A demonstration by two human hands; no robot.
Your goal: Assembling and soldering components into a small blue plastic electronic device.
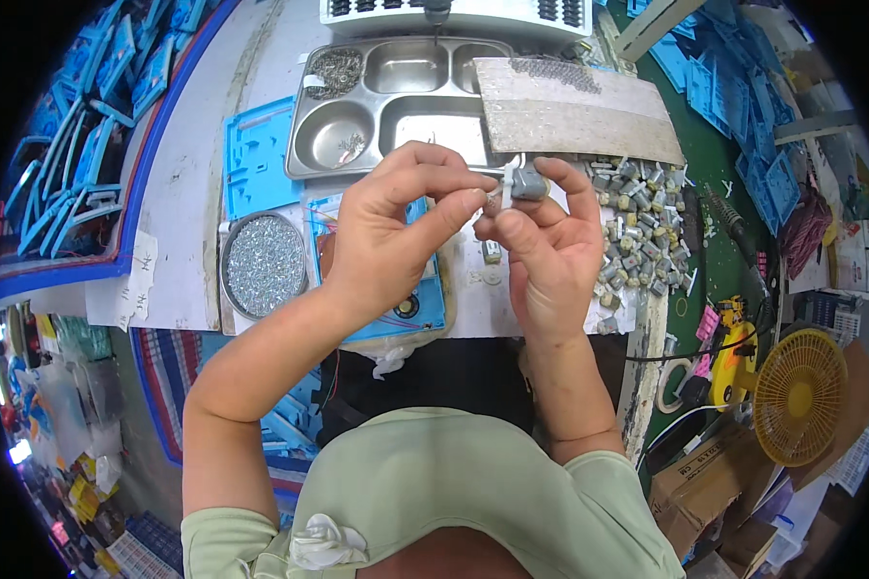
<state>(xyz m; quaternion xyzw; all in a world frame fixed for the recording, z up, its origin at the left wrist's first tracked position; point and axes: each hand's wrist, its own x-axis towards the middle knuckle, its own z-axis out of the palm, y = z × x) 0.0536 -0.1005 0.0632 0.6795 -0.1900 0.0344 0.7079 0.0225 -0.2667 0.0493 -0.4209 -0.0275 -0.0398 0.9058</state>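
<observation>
My right hand (557,246) holds a small grey motor (528,184) between thumb and fingers, above the worktable. A white plastic piece (508,183) sits at the motor's left end. My left hand (401,217) is closed in a pinch against that end; what its fingertips grip is too small to make out. Under my left hand lies an opened blue plastic case (425,309) with thin wires and a round dark part, partly hidden by my forearm. Another small motor (490,253) rests on the table just below my hands.
A compartmented metal tray (388,108) holds small metal parts. Beside it are a blue panel (258,159) and a round dish of tiny screws (265,264). A board (579,111) borders heaped motors (647,227) at right. Blue casings fill a bin (77,145); a yellow fan (799,396) stands right.
</observation>
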